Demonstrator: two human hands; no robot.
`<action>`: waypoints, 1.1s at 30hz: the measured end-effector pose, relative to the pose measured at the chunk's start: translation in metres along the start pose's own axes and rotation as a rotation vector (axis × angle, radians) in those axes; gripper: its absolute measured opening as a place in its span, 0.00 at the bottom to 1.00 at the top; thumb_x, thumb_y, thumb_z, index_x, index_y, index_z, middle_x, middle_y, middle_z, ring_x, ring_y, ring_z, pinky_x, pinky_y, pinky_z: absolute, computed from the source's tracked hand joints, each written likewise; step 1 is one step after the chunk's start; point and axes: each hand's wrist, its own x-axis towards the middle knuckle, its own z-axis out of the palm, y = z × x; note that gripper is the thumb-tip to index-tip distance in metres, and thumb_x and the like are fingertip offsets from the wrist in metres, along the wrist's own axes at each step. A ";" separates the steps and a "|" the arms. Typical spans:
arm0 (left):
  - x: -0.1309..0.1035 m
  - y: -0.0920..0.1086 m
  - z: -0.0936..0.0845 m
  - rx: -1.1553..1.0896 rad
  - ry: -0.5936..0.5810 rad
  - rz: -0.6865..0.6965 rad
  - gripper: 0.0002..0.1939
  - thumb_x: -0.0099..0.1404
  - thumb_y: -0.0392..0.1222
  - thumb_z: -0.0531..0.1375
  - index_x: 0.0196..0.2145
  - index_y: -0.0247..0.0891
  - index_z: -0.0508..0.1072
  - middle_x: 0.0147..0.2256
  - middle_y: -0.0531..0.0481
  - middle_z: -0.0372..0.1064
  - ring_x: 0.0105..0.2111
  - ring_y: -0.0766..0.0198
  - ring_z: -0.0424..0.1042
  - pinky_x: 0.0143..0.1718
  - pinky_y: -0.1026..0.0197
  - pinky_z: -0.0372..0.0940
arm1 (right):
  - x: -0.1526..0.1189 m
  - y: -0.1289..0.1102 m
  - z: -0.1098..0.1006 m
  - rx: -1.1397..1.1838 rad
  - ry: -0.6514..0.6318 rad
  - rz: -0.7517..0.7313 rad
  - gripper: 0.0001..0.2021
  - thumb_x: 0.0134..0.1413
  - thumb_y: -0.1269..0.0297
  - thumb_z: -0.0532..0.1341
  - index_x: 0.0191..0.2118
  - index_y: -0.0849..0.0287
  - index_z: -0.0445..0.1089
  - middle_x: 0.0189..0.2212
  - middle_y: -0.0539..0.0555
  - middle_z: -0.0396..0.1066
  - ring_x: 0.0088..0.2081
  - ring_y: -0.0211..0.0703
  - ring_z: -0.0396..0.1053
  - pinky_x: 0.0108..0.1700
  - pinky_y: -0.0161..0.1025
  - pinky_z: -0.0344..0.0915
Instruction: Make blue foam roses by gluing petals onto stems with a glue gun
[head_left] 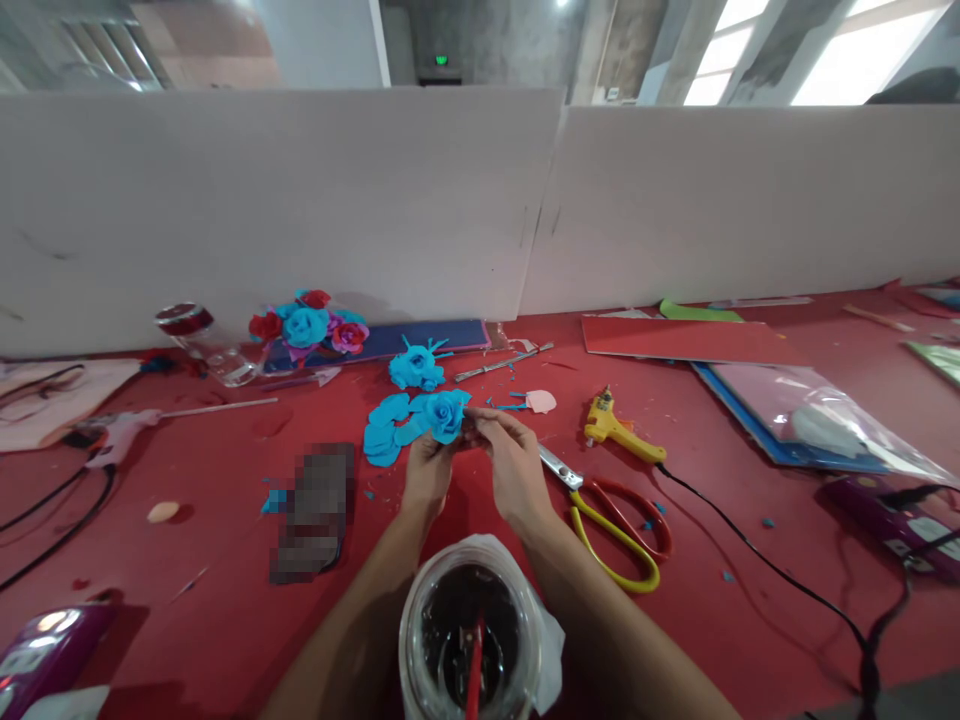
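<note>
Since the blue flower (447,414) appears light, soft-petalled and easily creased, I would grip only its base. Above the tabletop (232,480), the right hand (516,458) pinches its edge; the left hand (429,476) sits beneath, fingertips hidden, closure I cannot tell.

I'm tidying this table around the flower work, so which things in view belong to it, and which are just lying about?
Probably in the job:
blue flower, between left hand and right hand
blue petals beside it
scissors
yellow glue gun

Probably just lying about:
clear bottle with dark red lid
open jar
</note>
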 end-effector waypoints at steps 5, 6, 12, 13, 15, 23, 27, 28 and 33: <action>0.001 -0.001 -0.003 0.038 -0.027 0.017 0.08 0.52 0.44 0.67 0.29 0.38 0.78 0.29 0.49 0.76 0.37 0.57 0.74 0.40 0.56 0.69 | 0.003 0.001 -0.006 -0.052 -0.061 0.010 0.08 0.42 0.66 0.65 0.33 0.58 0.77 0.28 0.50 0.76 0.29 0.38 0.70 0.38 0.37 0.66; 0.001 -0.002 -0.004 0.042 -0.042 0.016 0.08 0.52 0.44 0.67 0.30 0.38 0.78 0.30 0.49 0.76 0.37 0.57 0.74 0.40 0.56 0.69 | 0.004 0.000 -0.008 -0.080 -0.073 0.011 0.09 0.41 0.66 0.66 0.33 0.58 0.77 0.28 0.50 0.76 0.29 0.38 0.70 0.38 0.37 0.66; 0.003 -0.009 -0.014 0.137 -0.099 0.067 0.10 0.57 0.46 0.63 0.34 0.38 0.78 0.31 0.47 0.76 0.37 0.56 0.73 0.41 0.53 0.70 | 0.012 0.005 -0.018 -0.194 -0.116 -0.015 0.13 0.39 0.62 0.69 0.35 0.59 0.78 0.28 0.51 0.76 0.28 0.39 0.69 0.36 0.38 0.67; 0.004 -0.010 -0.015 0.168 -0.103 0.086 0.10 0.57 0.46 0.63 0.34 0.38 0.78 0.31 0.47 0.76 0.36 0.56 0.73 0.42 0.53 0.70 | 0.013 0.007 -0.019 -0.202 -0.123 -0.026 0.13 0.39 0.62 0.69 0.35 0.58 0.78 0.29 0.51 0.76 0.28 0.38 0.69 0.36 0.38 0.67; 0.005 -0.011 -0.018 0.220 -0.104 0.122 0.10 0.57 0.47 0.63 0.32 0.39 0.78 0.30 0.48 0.76 0.34 0.58 0.73 0.42 0.53 0.69 | 0.015 0.009 -0.021 -0.212 -0.143 -0.051 0.12 0.40 0.62 0.69 0.35 0.58 0.78 0.31 0.52 0.76 0.29 0.38 0.68 0.36 0.37 0.67; 0.006 -0.011 -0.020 0.236 -0.095 0.122 0.08 0.57 0.45 0.63 0.31 0.38 0.78 0.29 0.49 0.74 0.31 0.62 0.70 0.40 0.58 0.67 | 0.015 0.010 -0.022 -0.286 -0.222 -0.131 0.10 0.46 0.62 0.65 0.36 0.54 0.80 0.37 0.53 0.73 0.36 0.41 0.68 0.37 0.37 0.66; 0.005 -0.008 -0.019 0.231 -0.060 0.145 0.07 0.57 0.43 0.63 0.27 0.39 0.78 0.27 0.50 0.74 0.30 0.62 0.69 0.37 0.59 0.65 | 0.015 0.009 -0.022 -0.263 -0.223 -0.097 0.11 0.46 0.63 0.65 0.39 0.55 0.79 0.35 0.52 0.74 0.33 0.39 0.68 0.38 0.36 0.66; 0.005 -0.007 -0.019 0.236 -0.048 0.150 0.07 0.57 0.43 0.63 0.27 0.39 0.78 0.27 0.51 0.73 0.30 0.62 0.69 0.37 0.59 0.65 | 0.014 0.008 -0.021 -0.247 -0.219 -0.076 0.12 0.46 0.63 0.66 0.40 0.56 0.78 0.34 0.52 0.75 0.32 0.38 0.68 0.38 0.36 0.66; 0.005 -0.005 -0.019 0.238 -0.020 0.131 0.06 0.57 0.41 0.63 0.28 0.38 0.78 0.26 0.51 0.73 0.29 0.63 0.68 0.36 0.60 0.64 | 0.012 0.009 -0.020 -0.233 -0.169 -0.021 0.11 0.44 0.64 0.67 0.37 0.59 0.75 0.27 0.51 0.75 0.30 0.40 0.71 0.38 0.38 0.67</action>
